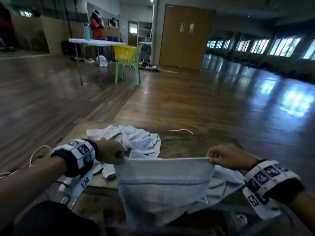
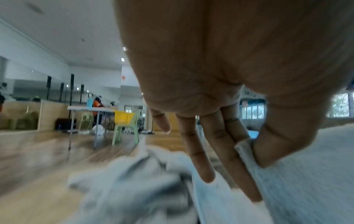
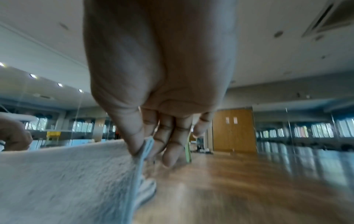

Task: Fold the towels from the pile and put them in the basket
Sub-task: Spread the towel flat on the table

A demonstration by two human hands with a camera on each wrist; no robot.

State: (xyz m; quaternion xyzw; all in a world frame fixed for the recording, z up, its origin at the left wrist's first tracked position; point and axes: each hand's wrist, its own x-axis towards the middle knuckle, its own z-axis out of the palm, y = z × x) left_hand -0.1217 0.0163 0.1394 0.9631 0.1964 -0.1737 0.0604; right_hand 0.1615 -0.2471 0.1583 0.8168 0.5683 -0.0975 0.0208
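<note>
A pale blue towel (image 1: 163,188) with a darker woven stripe hangs stretched between my two hands above a low wooden table (image 1: 196,142). My left hand (image 1: 117,155) pinches its top left corner, thumb against fingers on the towel (image 2: 306,174). My right hand (image 1: 214,158) pinches the top right corner of the towel (image 3: 67,174). Behind the held towel, a crumpled pile of pale towels (image 1: 136,140) lies on the table. The yellow basket (image 1: 123,52) sits far off on a green chair (image 1: 129,65).
A white folding table (image 1: 95,42) with a teal bottle stands behind the chair. A white cable (image 1: 181,131) lies on the low table's far edge, another trails at my left. Wooden floor stretches out ahead, brown double doors (image 1: 184,36) at the back.
</note>
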